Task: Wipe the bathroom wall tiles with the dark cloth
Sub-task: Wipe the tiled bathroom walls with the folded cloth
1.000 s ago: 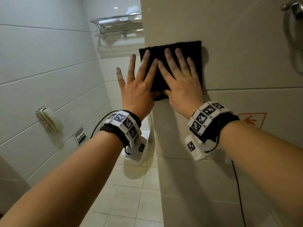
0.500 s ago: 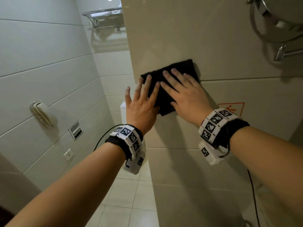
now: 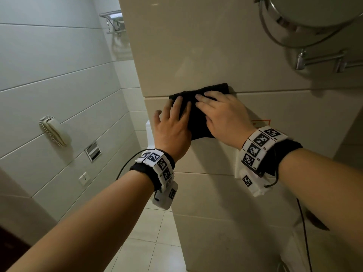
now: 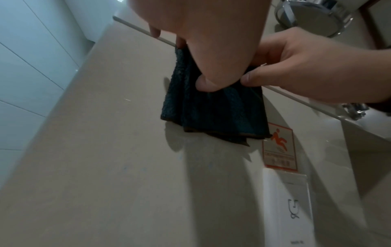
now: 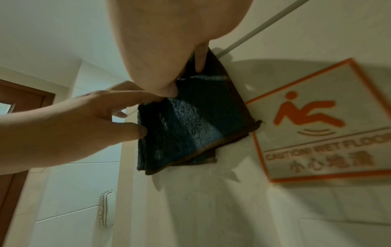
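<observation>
Both hands — left hand point(image 3: 172, 132), right hand point(image 3: 225, 118) — press dark cloth point(image 3: 198, 118) flat on wall tiles point(image 3: 196, 46).

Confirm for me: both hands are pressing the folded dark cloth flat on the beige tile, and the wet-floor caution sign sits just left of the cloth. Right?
Not quite. The caution sign sits just right of the dark cloth, as the right wrist view shows. The rest holds: the left hand and right hand both press the folded cloth against the beige tile.

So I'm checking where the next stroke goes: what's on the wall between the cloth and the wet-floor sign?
Nothing: only bare tile. In the right wrist view the cloth's frayed corner nearly reaches the sign's orange border.
</observation>
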A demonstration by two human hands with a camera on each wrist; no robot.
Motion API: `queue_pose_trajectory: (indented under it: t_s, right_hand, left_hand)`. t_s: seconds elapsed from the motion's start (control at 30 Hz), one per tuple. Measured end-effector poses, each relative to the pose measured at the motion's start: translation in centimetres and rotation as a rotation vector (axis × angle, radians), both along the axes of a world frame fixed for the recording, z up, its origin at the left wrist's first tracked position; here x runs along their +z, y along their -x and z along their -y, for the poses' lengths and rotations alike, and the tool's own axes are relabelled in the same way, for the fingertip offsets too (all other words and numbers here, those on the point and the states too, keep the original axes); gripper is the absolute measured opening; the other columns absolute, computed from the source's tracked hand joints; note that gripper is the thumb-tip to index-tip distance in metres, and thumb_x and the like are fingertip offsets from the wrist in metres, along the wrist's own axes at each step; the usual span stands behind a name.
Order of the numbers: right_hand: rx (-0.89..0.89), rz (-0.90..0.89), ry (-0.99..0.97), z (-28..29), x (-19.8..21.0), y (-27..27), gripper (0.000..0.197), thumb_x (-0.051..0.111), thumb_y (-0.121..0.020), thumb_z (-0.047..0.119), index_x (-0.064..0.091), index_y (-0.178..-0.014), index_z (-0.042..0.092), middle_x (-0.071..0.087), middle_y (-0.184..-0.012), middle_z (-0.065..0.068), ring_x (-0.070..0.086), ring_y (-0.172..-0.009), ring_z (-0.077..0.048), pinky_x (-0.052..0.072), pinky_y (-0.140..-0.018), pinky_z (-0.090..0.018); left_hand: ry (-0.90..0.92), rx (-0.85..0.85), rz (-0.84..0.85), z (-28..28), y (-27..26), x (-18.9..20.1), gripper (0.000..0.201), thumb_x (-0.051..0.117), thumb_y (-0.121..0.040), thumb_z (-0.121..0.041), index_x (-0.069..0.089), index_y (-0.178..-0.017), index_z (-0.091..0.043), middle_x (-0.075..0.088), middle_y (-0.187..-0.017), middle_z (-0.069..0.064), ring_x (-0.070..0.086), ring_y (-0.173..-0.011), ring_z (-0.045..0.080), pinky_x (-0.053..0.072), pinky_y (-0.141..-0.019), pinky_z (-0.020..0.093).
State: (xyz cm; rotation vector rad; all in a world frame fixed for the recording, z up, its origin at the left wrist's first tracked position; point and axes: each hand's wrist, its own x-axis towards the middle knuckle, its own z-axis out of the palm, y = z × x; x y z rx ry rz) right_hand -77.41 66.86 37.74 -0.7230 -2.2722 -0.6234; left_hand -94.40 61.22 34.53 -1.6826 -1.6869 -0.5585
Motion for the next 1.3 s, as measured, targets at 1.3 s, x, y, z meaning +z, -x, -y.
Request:
queue_pose_trajectory:
  t_s: [1.3]
  right_hand:
    - [-0.250, -0.037, 0.029, -2.2, -0.7, -29.3, 0.050, 0.060, -0.080, 0.007, 0.061, -0.130, 0.014, 0.056, -0.140, 0.004, 0.045, -0.129, -0.022, 0.051, -0.079, -0.039]
  left_hand:
    - [0.122, -0.232, -0.146, -4.2, -26.8, 1.4, 0.073, 0.058, -0.080, -0.039, 0.038, -0.148, -0.019, 0.030, -0.155, 0.005, 0.029, -0.139, 0.029, 0.033, -0.103, 0.055]
